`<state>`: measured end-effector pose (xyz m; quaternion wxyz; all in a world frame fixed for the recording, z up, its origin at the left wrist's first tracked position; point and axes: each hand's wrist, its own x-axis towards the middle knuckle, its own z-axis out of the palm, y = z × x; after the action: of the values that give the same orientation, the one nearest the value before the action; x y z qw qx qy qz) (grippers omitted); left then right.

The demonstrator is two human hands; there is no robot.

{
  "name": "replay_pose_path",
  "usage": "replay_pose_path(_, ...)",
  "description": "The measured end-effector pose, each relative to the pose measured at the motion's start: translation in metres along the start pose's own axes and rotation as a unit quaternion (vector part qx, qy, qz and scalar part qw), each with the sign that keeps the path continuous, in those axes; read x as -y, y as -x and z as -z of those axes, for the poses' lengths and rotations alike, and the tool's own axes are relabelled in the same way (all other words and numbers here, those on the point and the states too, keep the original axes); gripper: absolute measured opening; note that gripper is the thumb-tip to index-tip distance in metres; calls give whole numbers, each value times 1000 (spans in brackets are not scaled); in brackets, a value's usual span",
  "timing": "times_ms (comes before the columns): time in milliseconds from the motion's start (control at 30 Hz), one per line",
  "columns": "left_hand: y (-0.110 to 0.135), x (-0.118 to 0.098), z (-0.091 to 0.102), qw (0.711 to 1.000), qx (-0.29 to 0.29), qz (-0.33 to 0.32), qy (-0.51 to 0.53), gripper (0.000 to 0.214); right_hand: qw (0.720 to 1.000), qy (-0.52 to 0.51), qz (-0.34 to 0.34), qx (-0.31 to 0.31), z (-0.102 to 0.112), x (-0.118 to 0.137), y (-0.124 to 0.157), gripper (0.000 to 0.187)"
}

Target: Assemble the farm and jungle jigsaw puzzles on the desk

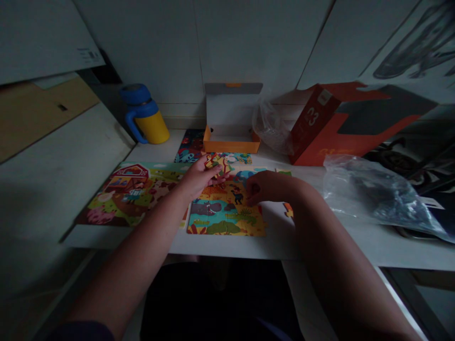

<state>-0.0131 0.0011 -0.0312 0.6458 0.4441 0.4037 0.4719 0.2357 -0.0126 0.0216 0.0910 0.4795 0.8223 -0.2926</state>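
A partly joined jigsaw puzzle (227, 213) with a hippo in water and other animals lies flat on the white desk. Over its top left part, my left hand (201, 179) is turned palm up, its fingers curled around several colourful puzzle pieces (219, 163). My right hand (263, 184) bends down at the puzzle's right side, fingertips pinched together near its surface. Whatever lies between those fingertips is hidden. Beside my right forearm, a loose puzzle piece (288, 210) shows partly. A farm-scene puzzle (124, 194) with a red barn lies to the left, partly behind my left forearm.
An open orange box (231, 146) stands at the back, with a dark picture sheet (188, 144) by it. A blue and yellow mug (152, 125) stands back left. At right are a red-orange box (327, 128), a crumpled clear bag (272, 128) and a larger plastic bag (377, 194).
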Motion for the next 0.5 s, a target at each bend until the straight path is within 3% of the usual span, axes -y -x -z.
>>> replay_pose_path(233, 1, -2, -2, 1000, 4, 4, 7, 34, 999, 35, -1, 0, -3, 11, 2, 26)
replay_pose_path(500, 1, -2, -3, 1000, -3, 4, 6, 35, 999, 39, 13, -15, -7, 6, 0, 25)
